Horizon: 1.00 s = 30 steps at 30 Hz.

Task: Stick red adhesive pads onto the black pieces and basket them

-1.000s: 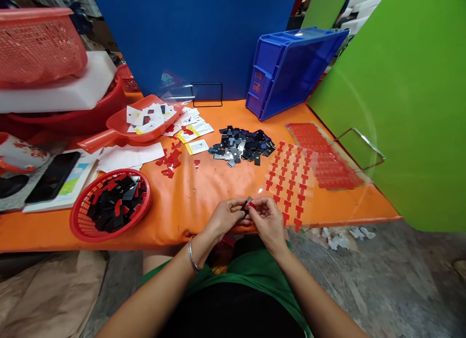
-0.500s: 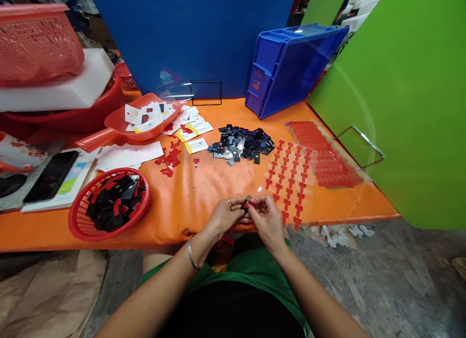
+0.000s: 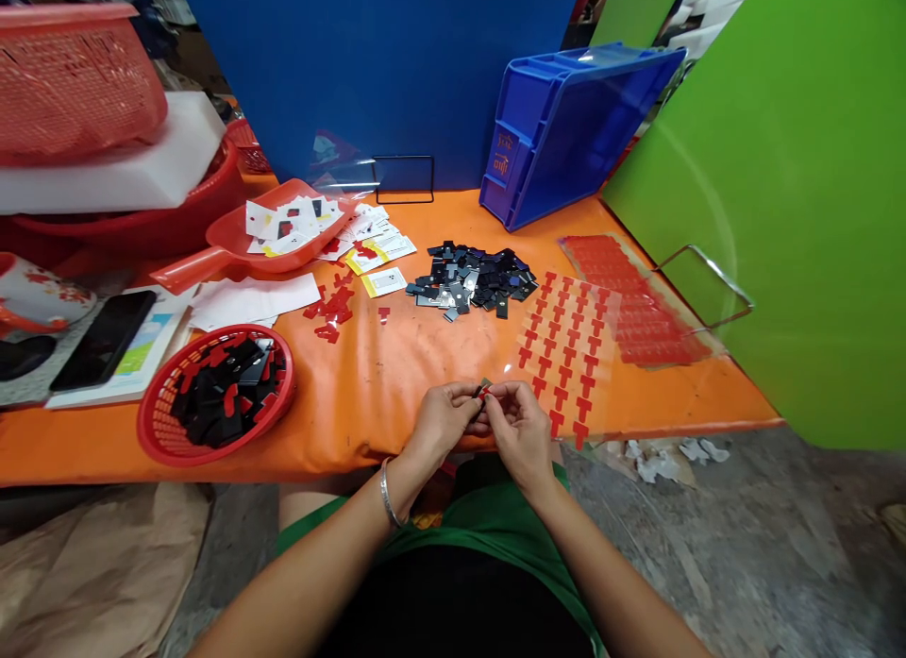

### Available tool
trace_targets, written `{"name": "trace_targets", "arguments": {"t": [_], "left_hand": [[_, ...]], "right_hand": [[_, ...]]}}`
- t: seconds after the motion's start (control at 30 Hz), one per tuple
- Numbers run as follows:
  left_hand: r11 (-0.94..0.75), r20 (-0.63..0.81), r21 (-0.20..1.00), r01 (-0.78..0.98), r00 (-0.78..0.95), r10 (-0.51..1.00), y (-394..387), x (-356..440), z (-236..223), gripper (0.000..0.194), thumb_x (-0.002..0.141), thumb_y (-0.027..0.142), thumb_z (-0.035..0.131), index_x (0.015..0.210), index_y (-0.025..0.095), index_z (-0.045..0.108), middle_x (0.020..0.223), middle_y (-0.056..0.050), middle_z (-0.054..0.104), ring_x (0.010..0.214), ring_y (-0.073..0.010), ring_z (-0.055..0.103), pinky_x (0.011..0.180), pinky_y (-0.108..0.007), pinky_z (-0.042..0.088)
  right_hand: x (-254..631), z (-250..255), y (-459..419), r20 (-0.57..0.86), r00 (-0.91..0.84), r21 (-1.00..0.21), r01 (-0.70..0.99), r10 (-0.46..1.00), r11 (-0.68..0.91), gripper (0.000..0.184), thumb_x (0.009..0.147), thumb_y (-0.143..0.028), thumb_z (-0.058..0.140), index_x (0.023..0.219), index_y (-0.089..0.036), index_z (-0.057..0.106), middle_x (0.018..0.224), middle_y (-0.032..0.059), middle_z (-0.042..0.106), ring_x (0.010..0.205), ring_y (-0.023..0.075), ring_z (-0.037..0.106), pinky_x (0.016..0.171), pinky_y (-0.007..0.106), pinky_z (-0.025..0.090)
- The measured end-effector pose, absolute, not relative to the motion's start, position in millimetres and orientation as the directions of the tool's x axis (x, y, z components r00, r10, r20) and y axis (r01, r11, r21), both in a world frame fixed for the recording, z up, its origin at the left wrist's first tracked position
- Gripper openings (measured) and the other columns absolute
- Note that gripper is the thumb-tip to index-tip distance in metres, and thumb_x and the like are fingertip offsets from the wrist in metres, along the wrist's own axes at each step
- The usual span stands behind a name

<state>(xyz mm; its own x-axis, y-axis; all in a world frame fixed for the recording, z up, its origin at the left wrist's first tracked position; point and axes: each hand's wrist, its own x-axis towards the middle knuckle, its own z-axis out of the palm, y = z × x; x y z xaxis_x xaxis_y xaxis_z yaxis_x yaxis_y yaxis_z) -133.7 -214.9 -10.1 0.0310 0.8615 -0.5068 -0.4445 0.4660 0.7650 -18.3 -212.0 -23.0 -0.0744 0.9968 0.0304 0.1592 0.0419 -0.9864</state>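
My left hand (image 3: 440, 420) and my right hand (image 3: 519, 426) meet at the front edge of the orange table (image 3: 396, 365). Both pinch one small black piece with a red sticker (image 3: 483, 391) between their fingertips. Just right of my hands lies a clear sheet of red T-shaped stickers (image 3: 566, 342). A pile of small black pieces (image 3: 471, 280) sits farther back in the middle. To the left stands a round red basket (image 3: 216, 394) holding black pieces with red stickers on them.
A tilted blue crate (image 3: 566, 129) leans at the back right, beside a green panel (image 3: 799, 195). A second red sticker sheet (image 3: 633, 299), loose red stickers (image 3: 331, 309), a red scoop with cards (image 3: 273, 233), a phone (image 3: 106, 339) and red baskets (image 3: 71, 82) fill the left.
My hands stay together at the table's edge; the fingers shift slightly on the small piece. The view has drifted a little.
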Motion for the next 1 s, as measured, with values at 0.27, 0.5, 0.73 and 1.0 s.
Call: {"name": "trace_targets", "arguments": {"t": [0.27,0.5,0.73,1.0], "left_hand": [[0.455,-0.495,0.778,-0.433,0.024,0.868,-215.0,-131.7,-8.0,0.012,0.078,0.007,0.057,0.086,0.01,0.066,0.068,-0.005,0.069,0.055,-0.0112,0.065,0.056,-0.02,0.055],[0.473,-0.504,0.781,-0.408,0.038,0.863,-215.1,-131.5,-7.9,0.012,0.08,0.005,0.054,0.085,0.009,0.064,0.063,-0.004,0.068,0.054,-0.0102,0.064,0.056,-0.019,0.054],[0.468,-0.502,0.782,-0.413,0.029,0.865,-215.7,-131.4,-6.2,0.008,0.078,0.009,0.059,0.084,0.009,0.064,0.063,-0.004,0.068,0.052,-0.0098,0.063,0.054,-0.019,0.053],[0.457,-0.497,0.79,-0.409,0.009,0.867,-216.3,-130.3,-8.2,0.01,0.076,0.011,0.062,0.085,0.009,0.065,0.063,-0.004,0.067,0.056,-0.0119,0.065,0.056,-0.02,0.054]], "right_hand": [[-13.5,-17.5,-209.6,0.275,-0.029,-0.856,0.447,0.961,0.258,0.01,0.085,-0.029,0.053,0.083,-0.02,0.056,0.107,0.0097,0.05,0.073,0.0142,0.058,0.066,0.031,0.053],[-12.3,-12.9,-195.8,0.201,-0.02,-0.892,0.41,0.979,0.191,0.011,0.081,-0.028,0.056,0.075,-0.019,0.055,0.092,0.0058,0.053,0.075,0.0149,0.055,0.063,0.028,0.049],[-12.9,-18.7,-192.9,0.113,0.005,-0.93,0.353,0.994,0.104,0.015,0.077,-0.032,0.059,0.074,-0.019,0.054,0.079,0.002,0.054,0.061,0.0119,0.052,0.056,0.025,0.046],[-15.2,-16.2,-192.0,-0.033,0.032,-0.952,0.304,0.999,-0.041,0.017,0.074,-0.035,0.061,0.072,-0.02,0.052,0.064,-0.0007,0.057,0.054,0.0135,0.055,0.05,0.025,0.046]]}}
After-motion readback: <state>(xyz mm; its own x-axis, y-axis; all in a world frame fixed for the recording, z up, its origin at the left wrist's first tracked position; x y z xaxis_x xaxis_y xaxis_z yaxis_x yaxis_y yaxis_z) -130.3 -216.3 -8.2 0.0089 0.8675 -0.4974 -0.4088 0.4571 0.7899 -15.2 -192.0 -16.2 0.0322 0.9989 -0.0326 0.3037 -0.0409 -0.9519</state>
